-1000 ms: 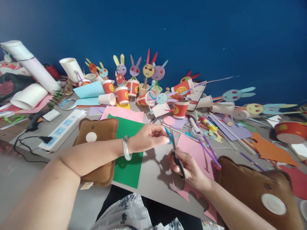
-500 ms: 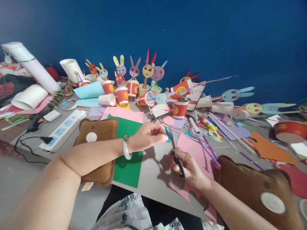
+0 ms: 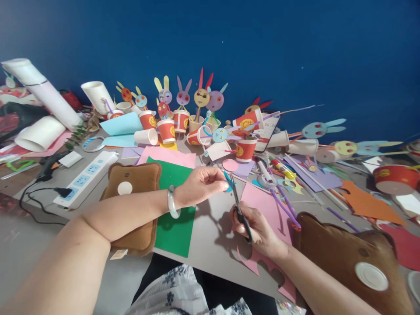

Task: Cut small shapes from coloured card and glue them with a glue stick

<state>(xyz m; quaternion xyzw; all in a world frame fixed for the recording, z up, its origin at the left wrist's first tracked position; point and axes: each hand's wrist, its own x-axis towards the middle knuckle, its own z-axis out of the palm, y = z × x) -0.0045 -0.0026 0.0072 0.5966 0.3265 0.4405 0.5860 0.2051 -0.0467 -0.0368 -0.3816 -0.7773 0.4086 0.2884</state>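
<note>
Blue is the small piece of paper [image 3: 226,175], narrow, and its exact outline is too small to tell. The left hand [image 3: 204,186] pinches it between thumb and fingers, above the tabletop [image 3: 210,245], to the right of the green sheet [image 3: 175,236]. The right hand [image 3: 257,229] grips the scissors [image 3: 244,225] by their black handles; their slim grey metal blades point upward, just beside the blue paper.
</note>
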